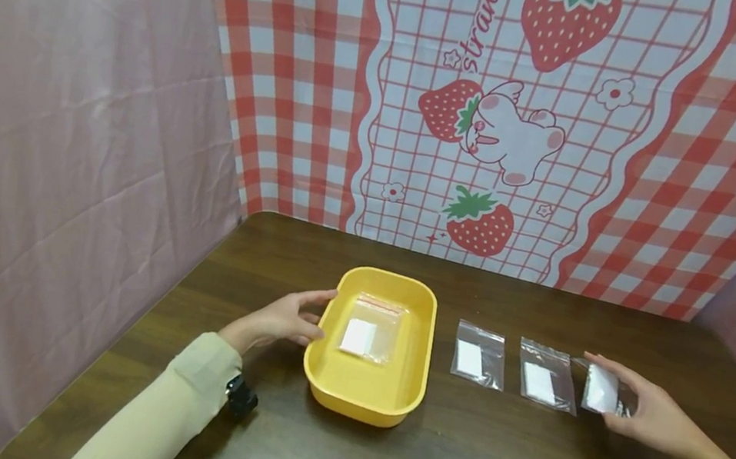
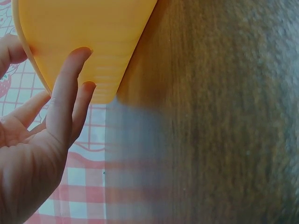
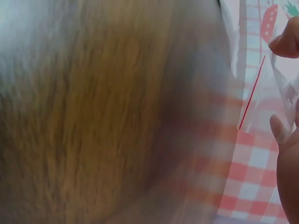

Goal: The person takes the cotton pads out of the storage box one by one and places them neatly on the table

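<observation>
My left hand (image 1: pixel 286 319) holds the left side of a yellow plastic basin (image 1: pixel 425 346), its fingers (image 2: pixel 67 93) against the outer wall and a fingertip at the rim. Inside the basin lies a clear zip bag (image 1: pixel 385 333) with a white block in it. My right hand (image 1: pixel 658 415) pinches a similar clear zip bag (image 1: pixel 601 388) with white contents, thumb on one edge and fingers on the other. In the right wrist view this bag (image 3: pixel 261 102) shows a red zip line.
Two more clear zip bags with white blocks, one nearer the basin (image 1: pixel 480 355) and one nearer my right hand (image 1: pixel 547 375), lie flat on the dark wooden table (image 1: pixel 436 456). A strawberry-print checked cloth (image 1: pixel 317 83) hangs behind, with a pink cloth (image 1: pixel 86 146) at left.
</observation>
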Demonstrator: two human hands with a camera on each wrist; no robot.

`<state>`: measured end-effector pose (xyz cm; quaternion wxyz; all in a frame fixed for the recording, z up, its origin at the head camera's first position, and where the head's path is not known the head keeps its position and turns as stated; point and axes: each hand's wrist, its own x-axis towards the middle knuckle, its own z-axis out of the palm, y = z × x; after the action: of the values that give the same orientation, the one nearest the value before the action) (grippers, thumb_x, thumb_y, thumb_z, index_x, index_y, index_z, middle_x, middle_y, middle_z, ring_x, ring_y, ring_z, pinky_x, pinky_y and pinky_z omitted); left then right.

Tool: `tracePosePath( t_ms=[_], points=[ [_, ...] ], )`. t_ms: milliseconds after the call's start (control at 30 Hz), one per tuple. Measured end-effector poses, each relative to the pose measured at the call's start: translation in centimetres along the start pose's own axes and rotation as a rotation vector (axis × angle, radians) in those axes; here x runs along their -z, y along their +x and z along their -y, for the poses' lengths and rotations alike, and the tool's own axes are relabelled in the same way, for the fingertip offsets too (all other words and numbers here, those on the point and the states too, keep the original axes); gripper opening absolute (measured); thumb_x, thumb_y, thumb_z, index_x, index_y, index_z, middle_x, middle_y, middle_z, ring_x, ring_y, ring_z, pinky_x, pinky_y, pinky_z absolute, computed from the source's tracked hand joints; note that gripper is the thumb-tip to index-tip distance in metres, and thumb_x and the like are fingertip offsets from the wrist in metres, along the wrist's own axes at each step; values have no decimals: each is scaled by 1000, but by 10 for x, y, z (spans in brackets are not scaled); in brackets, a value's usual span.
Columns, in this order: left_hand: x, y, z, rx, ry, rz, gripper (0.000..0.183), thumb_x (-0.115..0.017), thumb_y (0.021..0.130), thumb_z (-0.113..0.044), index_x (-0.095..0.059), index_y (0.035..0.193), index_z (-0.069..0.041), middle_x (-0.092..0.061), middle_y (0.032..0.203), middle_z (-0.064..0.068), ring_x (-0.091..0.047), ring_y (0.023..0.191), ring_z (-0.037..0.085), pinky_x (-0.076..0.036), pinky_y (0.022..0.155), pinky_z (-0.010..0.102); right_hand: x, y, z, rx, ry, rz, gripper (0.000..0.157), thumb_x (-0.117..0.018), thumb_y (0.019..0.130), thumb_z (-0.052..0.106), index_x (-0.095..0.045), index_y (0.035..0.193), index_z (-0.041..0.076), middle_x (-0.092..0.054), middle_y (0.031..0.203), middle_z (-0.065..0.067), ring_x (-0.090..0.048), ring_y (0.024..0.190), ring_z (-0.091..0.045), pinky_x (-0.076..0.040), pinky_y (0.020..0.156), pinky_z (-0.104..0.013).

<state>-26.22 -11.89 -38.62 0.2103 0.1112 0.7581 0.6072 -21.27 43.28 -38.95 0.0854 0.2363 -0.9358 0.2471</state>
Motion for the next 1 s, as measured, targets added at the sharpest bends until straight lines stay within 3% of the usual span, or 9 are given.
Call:
tracePosePath(
  t_ms=[167,333,400,467,567,667,800,867,1000],
  points=[
    [0,0,0,-9,-5,9,72,-63,82,6,-32,145,-9,-38,141,17,-55,109,31,-54,75,38,2,-1,-13,-56,-42,43,84,-81,64,6,-42,139,9,-42,132,-30,-42,90,-1,-37,61,-23],
    [1,-1,0,-13,-13,14,72,-62,82,7,-31,145,-9,-37,142,17,-54,110,31,-53,75,38,2,-3,-24,-65,-53,49,82,-81,65,9,-44,138,10,-32,138,21,-37,104,9,-38,66,-23],
    [1,-1,0,-9,-11,11,72,-63,82,7,-32,145,-10,-37,142,17,-54,110,31,-54,75,38,1,-4,-29,-75,-60,55,81,-80,65,11,-45,138,11,-24,129,35,-40,112,-1,-39,68,-28],
    [0,-1,0,-5,-7,7,73,-63,81,6,-32,145,-10,-38,142,16,-55,110,31,-54,75,38,-1,-4,-33,-84,-57,73,81,-80,65,10,-44,138,9,-31,138,22,-42,117,-19,-40,72,-36],
    [1,-1,0,-7,-3,6,73,-63,81,6,-32,145,-10,-38,141,17,-55,109,30,-54,75,38,-5,-3,-37,-103,-61,94,80,-78,64,8,-44,137,6,-41,140,-12,-43,111,-36,-40,72,-44],
    [1,0,1,-10,-11,15,73,-64,81,6,-32,145,-10,-36,142,17,-54,110,31,-53,76,39,-7,-3,-40,-96,-46,104,80,-77,64,6,-43,137,2,-43,132,-31,-38,120,-21,-39,76,-50],
    [1,2,2,-9,-8,16,73,-64,81,5,-32,145,-10,-35,143,17,-54,111,31,-53,76,38,-10,-4,-44,-66,-17,101,81,-75,64,5,-42,138,2,-42,136,-21,-23,119,10,-35,88,-48],
    [2,2,3,-6,-4,11,73,-64,81,5,-32,145,-10,-36,143,17,-54,111,31,-54,75,38,-11,-4,-45,-41,6,98,82,-74,65,4,-40,140,4,-38,141,-5,-20,118,13,-33,90,-49],
    [2,3,2,3,-1,4,73,-64,81,5,-33,145,-11,-37,142,16,-54,110,31,-54,75,38,-14,-3,-46,-4,7,75,83,-73,64,3,-41,140,7,-29,136,25,-17,113,21,-29,95,-33]
  ],
)
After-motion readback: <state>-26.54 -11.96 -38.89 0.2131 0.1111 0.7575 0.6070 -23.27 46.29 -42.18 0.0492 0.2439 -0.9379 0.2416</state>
